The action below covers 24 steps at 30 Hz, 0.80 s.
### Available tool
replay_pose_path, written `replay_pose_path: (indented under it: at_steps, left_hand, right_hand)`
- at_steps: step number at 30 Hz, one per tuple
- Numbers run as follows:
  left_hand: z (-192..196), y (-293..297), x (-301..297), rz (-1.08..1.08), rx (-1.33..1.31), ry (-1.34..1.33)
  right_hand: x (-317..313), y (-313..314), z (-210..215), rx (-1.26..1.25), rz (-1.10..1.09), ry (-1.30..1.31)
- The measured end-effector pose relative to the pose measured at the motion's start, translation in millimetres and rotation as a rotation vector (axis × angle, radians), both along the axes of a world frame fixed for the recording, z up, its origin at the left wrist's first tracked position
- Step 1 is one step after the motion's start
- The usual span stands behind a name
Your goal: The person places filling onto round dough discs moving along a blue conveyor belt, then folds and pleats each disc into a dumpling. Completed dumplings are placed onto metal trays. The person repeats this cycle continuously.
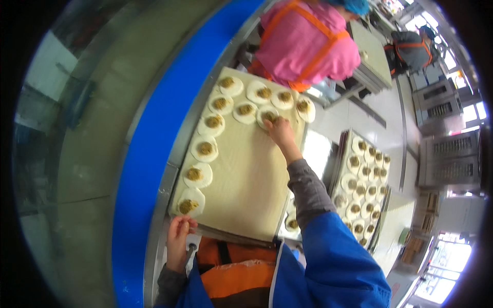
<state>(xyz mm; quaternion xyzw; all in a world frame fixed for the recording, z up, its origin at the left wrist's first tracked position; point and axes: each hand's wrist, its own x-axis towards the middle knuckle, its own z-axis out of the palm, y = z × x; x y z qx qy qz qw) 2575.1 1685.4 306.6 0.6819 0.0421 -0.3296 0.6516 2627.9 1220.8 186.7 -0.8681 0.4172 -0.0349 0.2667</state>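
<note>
1. Two hands work at a pale board (246, 179). The right hand (280, 132) reaches far across it, fingertips down on a round dough wrapper with filling (268, 117) in the far row. Whether the fingers pinch it or only press on it cannot be told, since the hand covers part of the disc.
2. The left hand (178, 233) sits at the near left corner of the board, fingers curled. What they hold, if anything, is too small to make out.
3. The board lies on a steel table beside a broad blue belt (149, 154). A second tray (362, 187) of filled rounds stands to the right, with racks and windows beyond, bent by the lens.
4. A co-worker in a pink top (308, 41) stands at the far end, head cut off by the frame.
5. Other wrappers (205, 149) line the left and far edges of the board, each flat, white and round with a greenish-brown dab in the middle.
</note>
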Motion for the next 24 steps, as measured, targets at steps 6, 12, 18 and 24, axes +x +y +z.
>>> replay_pose_path:
  at_steps: [6, 12, 18, 24]
  left_hand:
    - [-1, -57, -43, -0.307, -0.054, 0.068]
    - [-31, -122, -72, -0.877, -0.203, 0.224]
    - [-41, -159, -107, -1.078, -0.250, 0.284]
    - [-32, -194, -141, -1.157, -0.206, 0.324]
  right_hand:
    - [-130, -6, 55, 0.060, 0.171, -0.296]
    - [-354, 59, 122, 0.081, -0.101, -0.163]
    - [-504, 219, 92, 0.616, -0.609, -0.528]
    - [-674, 322, -48, 0.666, -1.295, -0.622]
